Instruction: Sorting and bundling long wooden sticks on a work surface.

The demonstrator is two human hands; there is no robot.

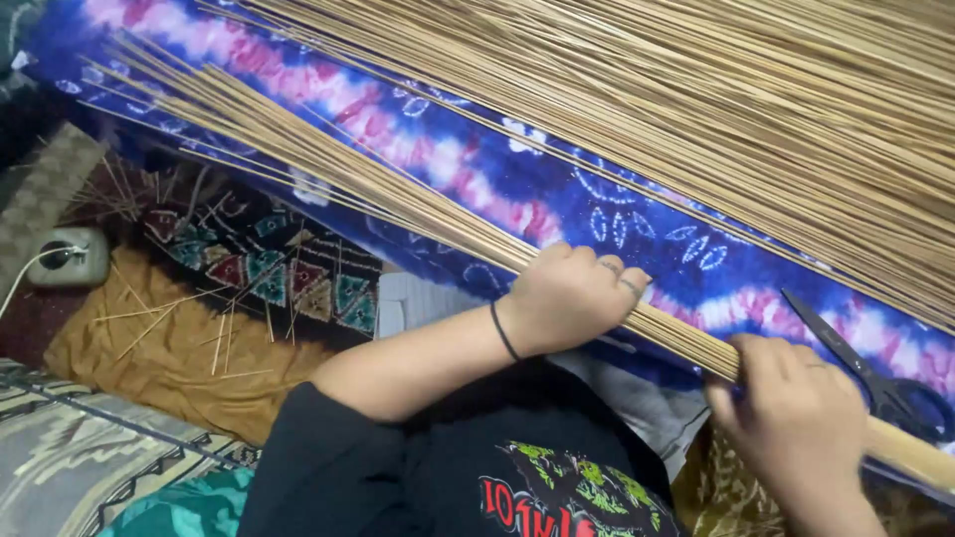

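A long bundle of thin tan sticks (328, 164) lies slantwise across a blue, pink and white tie-dye cloth (468, 164) over my lap. My left hand (572, 298), with a black band at the wrist, is closed around the bundle near its middle. My right hand (796, 423) grips the same bundle lower down, at the bottom right, where the sticks are packed tight. A far larger sheaf of the same sticks (716, 99) fans over the cloth above.
Black scissors (865, 368) lie on the cloth just right of my right hand. Loose sticks (189, 318) are scattered on patterned fabrics and a mustard cloth at left. A power socket with a white cable (65, 257) sits at the left edge.
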